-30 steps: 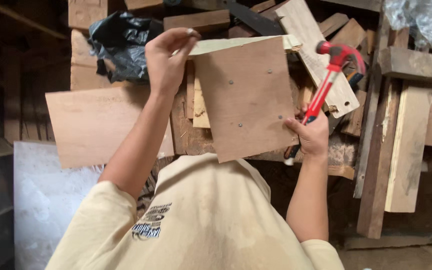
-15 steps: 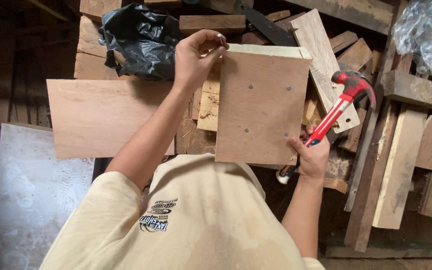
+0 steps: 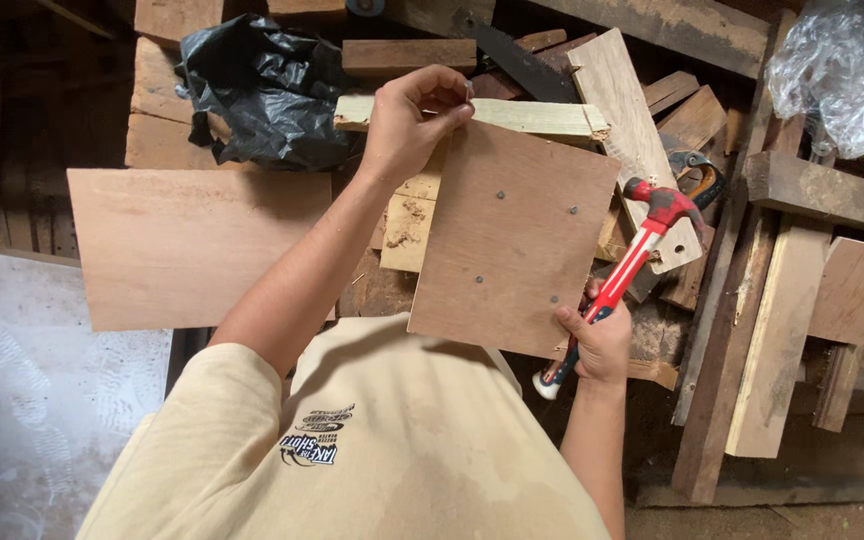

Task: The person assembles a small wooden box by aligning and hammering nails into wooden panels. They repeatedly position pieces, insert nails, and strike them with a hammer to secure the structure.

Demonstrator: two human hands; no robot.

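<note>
A square brown plywood panel [image 3: 514, 240] with a few nail heads in it is held up in front of me. My left hand [image 3: 407, 120] pinches its upper left corner, against a pale wooden strip [image 3: 512, 115] along the top edge. My right hand [image 3: 597, 340] grips the panel's lower right corner together with the handle of a red hammer [image 3: 632, 260]. The hammer head points up and right, beside the panel.
A heap of scrap planks and offcuts [image 3: 752, 300] lies beneath and to the right. A large plywood sheet [image 3: 187, 245] is at the left, a black plastic bag [image 3: 262, 90] above it, a clear plastic bag [image 3: 837, 75] at top right, a grey metal sheet [image 3: 42, 400] at lower left.
The panel with both hands has shifted slightly down and right in view as the camera moved. Grips on the panel and hammer are unchanged.
</note>
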